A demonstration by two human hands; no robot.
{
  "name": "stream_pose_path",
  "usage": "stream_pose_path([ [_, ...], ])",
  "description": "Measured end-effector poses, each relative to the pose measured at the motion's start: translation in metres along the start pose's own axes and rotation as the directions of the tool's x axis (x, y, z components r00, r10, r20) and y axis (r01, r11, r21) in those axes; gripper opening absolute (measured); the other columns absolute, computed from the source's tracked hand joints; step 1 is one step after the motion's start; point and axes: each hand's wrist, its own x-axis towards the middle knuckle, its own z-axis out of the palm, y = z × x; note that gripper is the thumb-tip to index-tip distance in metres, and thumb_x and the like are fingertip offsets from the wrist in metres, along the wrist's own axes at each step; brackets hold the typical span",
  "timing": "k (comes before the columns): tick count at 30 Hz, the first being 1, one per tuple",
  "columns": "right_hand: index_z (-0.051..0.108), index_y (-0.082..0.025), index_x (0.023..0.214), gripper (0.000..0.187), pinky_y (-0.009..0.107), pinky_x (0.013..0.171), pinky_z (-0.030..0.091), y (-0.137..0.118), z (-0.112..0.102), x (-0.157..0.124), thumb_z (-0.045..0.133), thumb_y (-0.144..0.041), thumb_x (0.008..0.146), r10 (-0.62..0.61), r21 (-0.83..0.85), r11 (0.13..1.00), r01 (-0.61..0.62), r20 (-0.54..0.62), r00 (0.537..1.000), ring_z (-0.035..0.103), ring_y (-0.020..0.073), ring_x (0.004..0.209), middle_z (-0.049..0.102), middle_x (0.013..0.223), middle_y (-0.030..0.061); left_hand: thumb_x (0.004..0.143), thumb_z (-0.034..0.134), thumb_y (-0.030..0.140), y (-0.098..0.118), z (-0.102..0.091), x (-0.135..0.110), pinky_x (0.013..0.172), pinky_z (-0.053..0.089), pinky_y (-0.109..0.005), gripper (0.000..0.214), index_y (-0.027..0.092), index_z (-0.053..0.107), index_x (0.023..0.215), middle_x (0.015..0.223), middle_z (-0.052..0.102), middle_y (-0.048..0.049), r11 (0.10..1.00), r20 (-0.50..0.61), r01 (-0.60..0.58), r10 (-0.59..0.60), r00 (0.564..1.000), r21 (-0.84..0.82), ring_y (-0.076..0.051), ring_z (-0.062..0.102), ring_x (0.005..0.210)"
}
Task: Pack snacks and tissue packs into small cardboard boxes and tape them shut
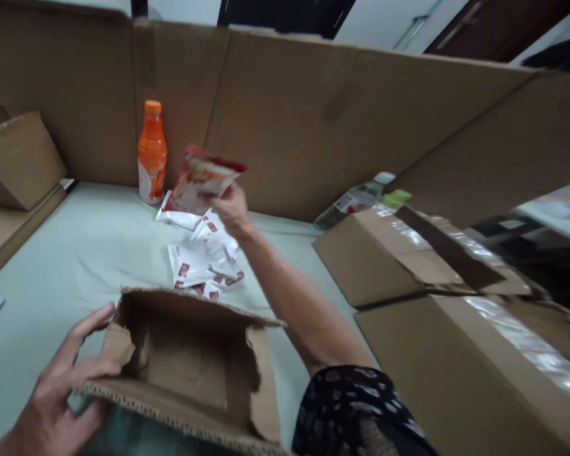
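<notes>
My left hand (pixel 69 380) grips the left side of a small open cardboard box (pixel 185 373), with the thumb at its near corner. The inside of that box looks bare. Stretched out past the box, my right hand (pixel 230 206) is closed on a red and white snack packet (pixel 202 180), held up above the table. Below it lies a loose pile of white sachets (pixel 206 250) with dark red marks. Just behind the packet, to its left, an orange drink bottle (pixel 152 155) stands upright.
Tall cardboard walls (pixel 361 120) enclose the pale green surface (pixel 104 240). Larger cardboard boxes (pixel 437 361) fill the right side, with a tilted clear bottle (pixel 354 199) and a green-capped item (pixel 396 198) behind them. More cardboard (pixel 21 158) stands at the left.
</notes>
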Motion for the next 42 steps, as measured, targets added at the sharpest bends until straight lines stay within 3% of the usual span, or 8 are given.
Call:
stream_pose_path([
  [6, 0.063, -0.027, 0.113, 0.047, 0.048, 0.102, 0.055, -0.087, -0.104, -0.087, 0.081, -0.052, 0.078, -0.325, 0.178, 0.912, 0.370, -0.236, 0.916, 0.068, 0.0240, 0.110, 0.070, 0.115, 0.0055, 0.094, 0.058, 0.005, 0.014, 0.002, 0.003, 0.114, 0.053, -0.047, 0.033, 0.027, 0.063, 0.118, 0.167, 0.037, -0.0057, 0.997, -0.010, -0.077, 0.077, 0.997, -0.024, -0.029, 0.048, 0.148],
  [10, 0.065, -0.032, 0.107, 0.030, 0.042, 0.089, 0.059, -0.163, -0.117, -0.172, 0.080, -0.045, 0.084, -0.425, 0.062, 0.885, 0.462, -0.298, 0.855, 0.069, 0.0237, 0.097, 0.068, 0.102, 0.0035, 0.096, 0.058, 0.008, 0.022, 0.006, 0.003, 0.115, 0.053, -0.045, 0.027, 0.026, 0.065, 0.115, 0.164, 0.041, -0.0078, 0.993, -0.026, -0.110, 0.111, 0.994, 0.037, -0.029, 0.051, 0.145],
  [15, 0.058, -0.028, 0.096, 0.009, 0.031, 0.064, 0.051, -0.206, -0.089, -0.233, 0.066, -0.028, 0.093, -0.518, -0.260, 0.800, 0.541, 0.157, 0.841, 0.062, 0.0180, 0.073, 0.068, 0.087, 0.0014, 0.098, 0.056, 0.010, 0.028, 0.003, -0.002, 0.114, 0.052, -0.041, 0.019, 0.022, 0.065, 0.111, 0.155, 0.052, -0.0121, 0.974, -0.032, -0.175, 0.182, 0.983, 0.147, -0.029, 0.055, 0.141],
  [20, 0.060, -0.019, 0.095, 0.010, 0.029, 0.062, 0.036, -0.211, -0.053, -0.234, 0.052, -0.019, 0.098, -0.101, -0.530, 0.566, 0.632, 0.716, 0.691, 0.057, 0.0167, 0.069, 0.072, 0.083, 0.0067, 0.100, 0.053, 0.012, 0.033, -0.001, -0.013, 0.115, 0.051, -0.039, 0.019, 0.021, 0.062, 0.113, 0.155, 0.050, -0.0123, 0.956, -0.008, -0.193, 0.199, 0.980, 0.220, -0.027, 0.053, 0.142],
  [25, 0.066, -0.017, 0.102, 0.027, 0.029, 0.058, 0.029, -0.217, -0.033, -0.223, 0.050, -0.038, 0.107, 0.066, -0.507, 0.557, 0.658, 0.817, 0.573, 0.057, 0.0149, 0.066, 0.075, 0.086, 0.0078, 0.103, 0.053, 0.020, 0.028, 0.002, -0.021, 0.110, 0.056, -0.040, 0.020, 0.023, 0.063, 0.120, 0.154, 0.049, -0.0128, 0.954, -0.028, -0.153, 0.165, 0.986, 0.258, -0.028, 0.057, 0.138],
  [34, 0.070, -0.015, 0.082, 0.006, 0.030, 0.056, 0.025, -0.215, -0.026, -0.216, 0.066, -0.015, 0.087, 0.205, -0.484, 0.541, 0.688, 0.869, 0.450, 0.050, 0.0128, 0.060, 0.073, 0.078, 0.0060, 0.102, 0.052, 0.021, 0.032, -0.001, -0.021, 0.107, 0.058, -0.042, 0.020, 0.021, 0.070, 0.111, 0.145, 0.058, -0.0149, 0.961, -0.033, -0.098, 0.110, 0.993, 0.257, -0.029, 0.062, 0.132],
  [40, 0.070, -0.017, 0.088, 0.028, 0.030, 0.056, 0.023, -0.235, -0.038, -0.220, 0.053, -0.032, 0.105, 0.048, -0.513, 0.539, 0.668, 0.810, 0.584, 0.059, 0.0163, 0.067, 0.075, 0.084, 0.0093, 0.100, 0.053, 0.018, 0.035, -0.002, -0.020, 0.104, 0.059, -0.042, 0.018, 0.022, 0.070, 0.105, 0.148, 0.057, -0.0130, 0.970, -0.044, -0.101, 0.114, 0.993, 0.220, -0.029, 0.062, 0.129],
  [42, 0.072, -0.016, 0.092, 0.033, 0.031, 0.056, 0.022, -0.238, -0.038, -0.222, 0.048, -0.034, 0.108, 0.069, -0.525, 0.503, 0.687, 0.817, 0.573, 0.061, 0.0163, 0.066, 0.075, 0.081, 0.0090, 0.100, 0.052, 0.018, 0.035, 0.000, -0.019, 0.105, 0.058, -0.041, 0.018, 0.022, 0.069, 0.103, 0.150, 0.055, -0.0123, 0.970, -0.044, -0.106, 0.118, 0.992, 0.219, -0.029, 0.061, 0.131],
])
